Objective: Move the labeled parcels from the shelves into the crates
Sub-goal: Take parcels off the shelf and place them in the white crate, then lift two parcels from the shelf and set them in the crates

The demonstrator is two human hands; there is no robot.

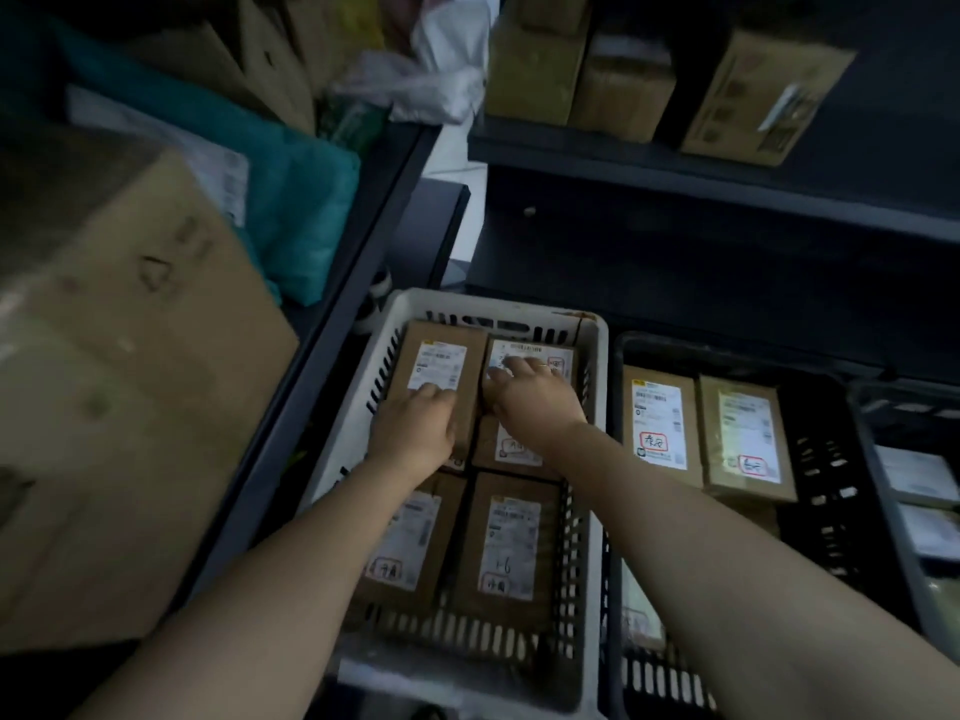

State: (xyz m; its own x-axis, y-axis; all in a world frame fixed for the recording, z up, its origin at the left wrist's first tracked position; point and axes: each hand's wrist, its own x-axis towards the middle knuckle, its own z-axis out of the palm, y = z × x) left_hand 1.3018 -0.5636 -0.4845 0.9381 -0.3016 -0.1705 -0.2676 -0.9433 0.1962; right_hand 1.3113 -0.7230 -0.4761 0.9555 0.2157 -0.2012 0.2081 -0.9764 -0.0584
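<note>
A white slotted crate (597, 387) on the floor holds several brown parcels with white labels. My left hand (418, 426) rests on the far-left parcel (441, 356), its fingers lying over the label. My right hand (530, 394) grips the far-right parcel (543, 350) from above, thumb down in the gap between the two parcels. Two more labeled parcels (511, 543) lie side by side in the near half of the crate. A black crate (831, 459) to the right holds two labeled parcels (660, 423).
Dark shelves (675, 163) behind the crates carry cardboard boxes (535, 65). A large cardboard box (130, 366) and a teal bag (306, 200) sit on the left shelf. A grey crate (883, 449) with white packets stands at the far right.
</note>
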